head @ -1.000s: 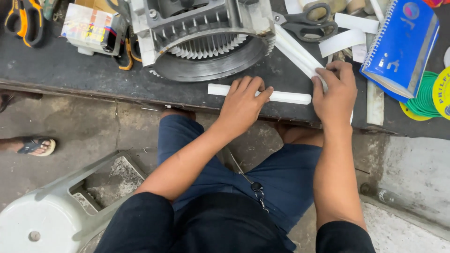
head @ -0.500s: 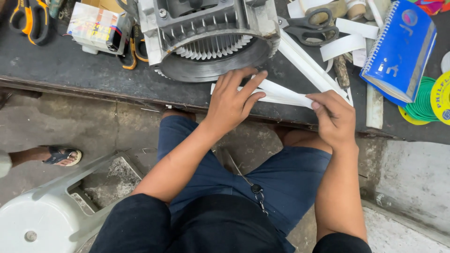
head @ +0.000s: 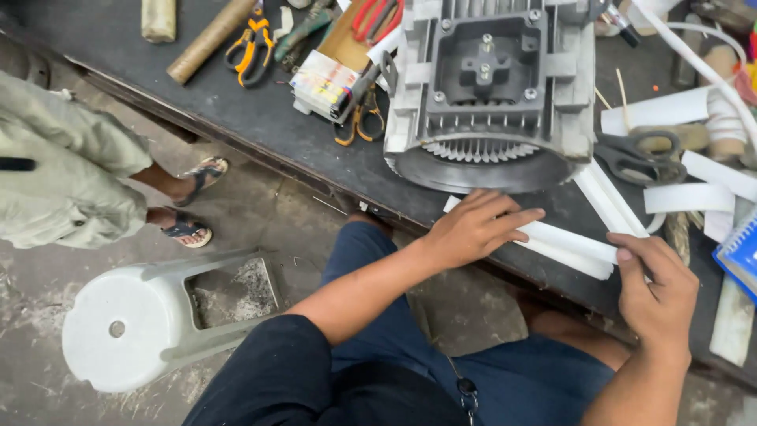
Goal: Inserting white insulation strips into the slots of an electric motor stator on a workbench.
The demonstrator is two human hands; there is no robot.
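A long white strip [head: 564, 244] of stiff sheet material, folded lengthwise into a narrow double layer, is laid flat near the front edge of the dark workbench [head: 260, 126], just in front of the grey motor housing [head: 493, 95]. Its surface is plain and matt, and its far end is hidden beneath the left hand. The strip is pressed down by the left hand [head: 473, 229], whose fingers are spread flat across it. The right end of the strip is met by the right hand [head: 658, 292], loosely curled with the thumb tip at the strip's edge; whether it is pinched cannot be told. Further loose white strips [head: 670, 197] and dark scissors [head: 639, 154] are located to the right of the housing. Orange-handled pliers [head: 252, 43] lie at the bench's far left. A pale plastic stool [head: 150, 323] is tipped over on the floor below.
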